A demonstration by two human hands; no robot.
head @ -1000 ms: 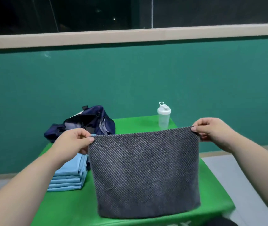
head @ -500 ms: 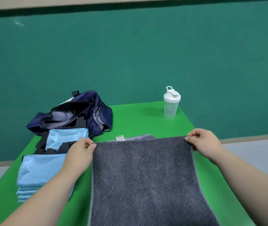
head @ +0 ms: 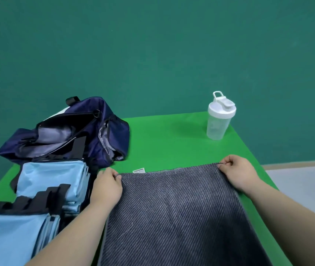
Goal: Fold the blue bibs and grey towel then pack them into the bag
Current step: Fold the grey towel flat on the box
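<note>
Left hand [head: 106, 187]: fingers curled; thumb and fingertips pinch the far left corner of the grey towel [head: 181, 217]; the hand lies between the towel and the bib stacks.
Right hand [head: 237, 173]: fingers curled; thumb and fingertips pinch the far right corner of the towel.
Grey towel: spread over the near middle of the table [head: 172, 141]; far edge stretched between the two hands; near end runs out of view at the bottom; a small white label [head: 139, 171] lies just beyond the far edge, near the left corner.
Blue bibs [head: 51, 175]: light blue, folded, in two stacks to the left of the towel; black straps lie across the gap between the stacks; the farther stack touches the bag.
Bag [head: 72, 135]: navy; at the far left of the table; top open, grey lining visible.
Table: covered in green cloth.
Shaker bottle [head: 219, 120]: clear body, white lid; upright at the far right corner of the table, well apart from the towel.
Wall [head: 152, 54]: dark green; behind the table.
</note>
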